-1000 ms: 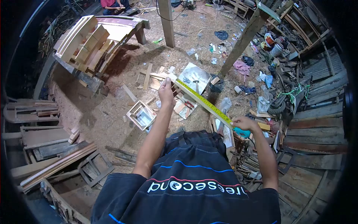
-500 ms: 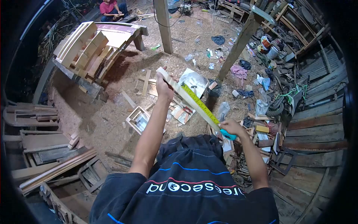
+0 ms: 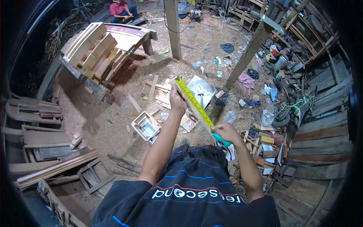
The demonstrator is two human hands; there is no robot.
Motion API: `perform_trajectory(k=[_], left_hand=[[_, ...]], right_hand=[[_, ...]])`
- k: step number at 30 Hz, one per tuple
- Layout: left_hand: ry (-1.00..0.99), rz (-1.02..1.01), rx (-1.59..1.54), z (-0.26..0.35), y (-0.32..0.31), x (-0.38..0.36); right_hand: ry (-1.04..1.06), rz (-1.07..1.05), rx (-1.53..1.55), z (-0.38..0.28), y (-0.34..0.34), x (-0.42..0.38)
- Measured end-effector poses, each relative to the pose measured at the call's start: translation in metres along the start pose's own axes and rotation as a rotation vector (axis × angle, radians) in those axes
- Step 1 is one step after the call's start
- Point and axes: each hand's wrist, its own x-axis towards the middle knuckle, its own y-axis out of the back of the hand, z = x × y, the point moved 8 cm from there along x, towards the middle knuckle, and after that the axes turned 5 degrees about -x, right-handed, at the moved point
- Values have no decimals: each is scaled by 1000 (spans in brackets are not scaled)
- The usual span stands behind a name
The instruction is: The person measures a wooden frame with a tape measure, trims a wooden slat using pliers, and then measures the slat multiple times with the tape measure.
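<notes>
My left hand [image 3: 177, 100] is closed around the far end of a pale wooden strip [image 3: 207, 122]. Along the strip lies the yellow blade of a tape measure [image 3: 222, 140], its tip close to the fingers of that hand. The teal tape case sits in my right hand [image 3: 228, 133], whose fingers wrap over it at the strip's near end. Below on the ground, a hammer [image 3: 201, 99] rests on a whitish sheet [image 3: 196, 84]. Red-handled pliers [image 3: 193, 117] lie near it, and a small wooden frame [image 3: 145, 126] is left of my forearm.
A workbench [image 3: 132, 33] carrying wooden pieces stands at upper left. Two posts rise ahead, one upright [image 3: 173, 30] and one slanted [image 3: 245, 55]. Another person [image 3: 121, 11] sits at the back. Planks [image 3: 56, 168] are stacked at left; scraps and a wheel [image 3: 281, 118] lie at right.
The tape's blade tip has shifted up along the strip to beside my left hand. My right hand has moved slightly left with the case, and the whole view has turned a little.
</notes>
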Motion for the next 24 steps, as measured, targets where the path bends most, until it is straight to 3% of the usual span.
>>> perform_trajectory(k=[12,14,19,21,23,24], left_hand=[[40,-70,-92,-3,-14,-8],[-6,-71,1,-1,-15,-5],[-95,97,28,18,-1,9],[-121,63,-83,32,3,17],[-119,73,-89,42,11,20],[-126,88,-100,46,13,21]], right_hand=[[13,-148,46,25,-17,27],[79,-51,30,17,-9,29],[-33,-5,-97,-4,6,21],[-82,253,-193,-5,26,15],[-131,278,-196,3,30,16],[-59,307,-251,4,32,18]])
